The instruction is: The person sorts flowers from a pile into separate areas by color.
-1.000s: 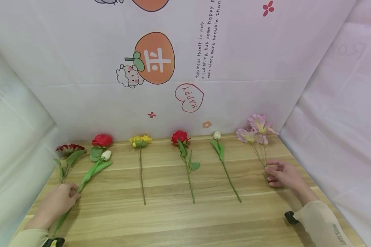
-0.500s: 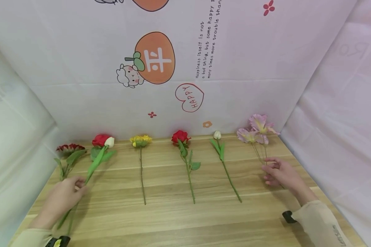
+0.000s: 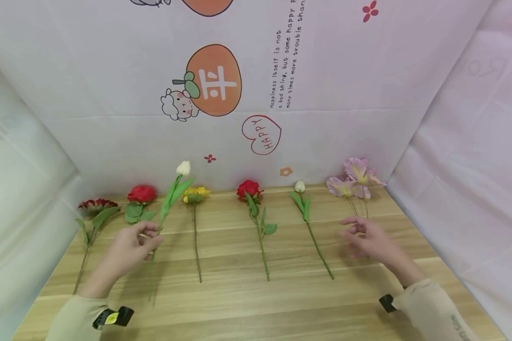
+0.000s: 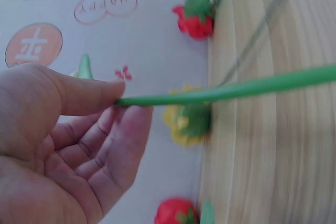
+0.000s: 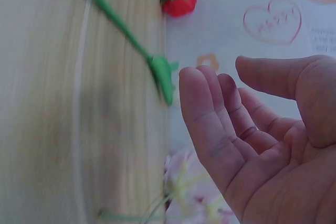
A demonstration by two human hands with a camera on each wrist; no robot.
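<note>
My left hand (image 3: 132, 246) pinches the green stem of a white tulip (image 3: 183, 168) between thumb and fingertips. The tulip is lifted above the table, its bloom leaning up to the right near the yellow flower (image 3: 197, 194). In the left wrist view the stem (image 4: 220, 94) runs off to the right from the pinch. My right hand (image 3: 373, 241) hovers over the table with nothing in it, fingers loosely bent and the thumb apart. It is nearest to the pink flowers (image 3: 356, 177), whose stems it partly hides. A second white tulip (image 3: 299, 186) lies to its left.
On the wooden table (image 3: 239, 312) lie a dark red flower (image 3: 97, 206) and a red rose (image 3: 141, 194) at the left, and another red rose (image 3: 248, 190) in the middle. A printed white cloth (image 3: 324, 94) stands behind, with white cloth at both sides.
The left hand has carried the white tulip up and right, off the spot by the left red rose. My right hand has let go of the pink flowers' stems and moved left.
</note>
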